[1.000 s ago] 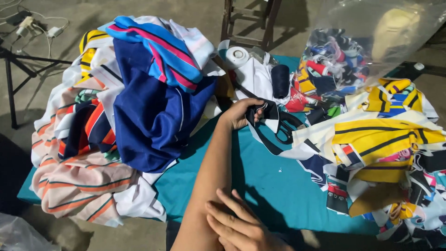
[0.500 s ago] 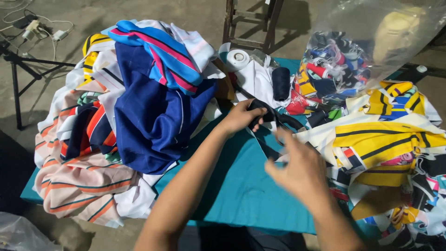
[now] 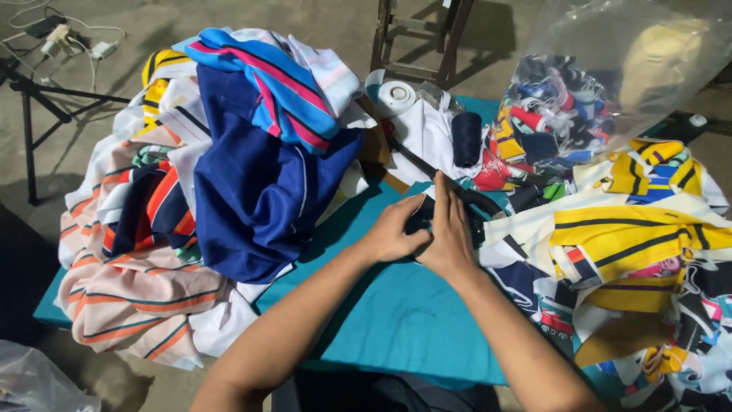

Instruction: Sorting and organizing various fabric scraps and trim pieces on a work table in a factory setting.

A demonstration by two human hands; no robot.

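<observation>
The right hand (image 3: 450,236) has come forward beside the left hand (image 3: 393,233), both now pinching a black fabric strip (image 3: 457,194) right of the heaped dark blue jersey (image 3: 259,191).

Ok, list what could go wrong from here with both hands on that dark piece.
1. Both hands, left hand and right hand, crowd the dark fabric piece; whatever lies beneath is hidden, so fingers could get pinched or nicked.
2. The tall pile of garments leans toward the hands and might slump onto the teal tabletop.
3. The clear bag of scraps sits close behind; a tug could spill it.
</observation>
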